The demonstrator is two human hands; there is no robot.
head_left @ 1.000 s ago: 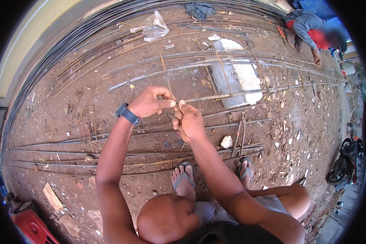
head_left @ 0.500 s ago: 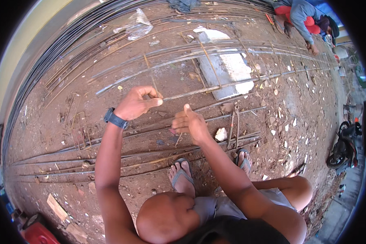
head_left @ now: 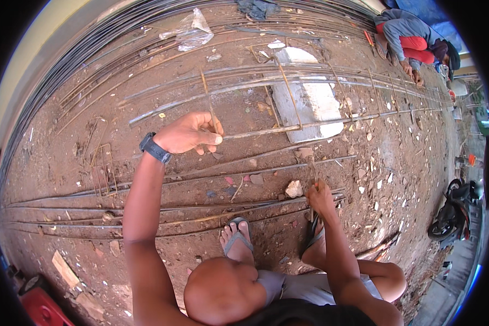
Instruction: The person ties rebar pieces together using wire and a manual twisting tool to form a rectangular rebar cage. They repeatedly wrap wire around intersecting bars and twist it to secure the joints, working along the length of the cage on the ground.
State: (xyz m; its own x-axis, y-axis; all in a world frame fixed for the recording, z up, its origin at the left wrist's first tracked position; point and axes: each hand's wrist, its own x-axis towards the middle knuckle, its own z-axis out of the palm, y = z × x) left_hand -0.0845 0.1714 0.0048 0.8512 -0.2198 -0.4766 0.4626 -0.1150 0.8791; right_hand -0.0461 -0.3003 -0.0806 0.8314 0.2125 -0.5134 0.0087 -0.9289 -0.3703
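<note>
My left hand (head_left: 191, 133), with a dark watch at the wrist, pinches a long reinforcing bar (head_left: 266, 131) near its left end, where a thin upright stirrup (head_left: 205, 89) meets it. This bar belongs to a long rebar cage whose stirrups are spaced along it. Lower and to the right, my right hand (head_left: 321, 199) is closed around the handles of steel pincers (head_left: 313, 167). Their jaws point away from me, and the lower handles are partly hidden by the hand. A pale stone (head_left: 294, 189) lies just left of that hand.
A whitish slab (head_left: 304, 100) lies beneath the cage. Loose bars (head_left: 201, 207) stretch across the dirt before my sandalled feet. Bent stirrups (head_left: 104, 171) lie at left. A co-worker (head_left: 410, 41) crouches at the cage's far right end. A motorcycle (head_left: 451, 212) stands at right.
My right hand has moved down and right from beside the left hand and taken hold of the pincers on the ground. My left hand stays at the bar and stirrup.
</note>
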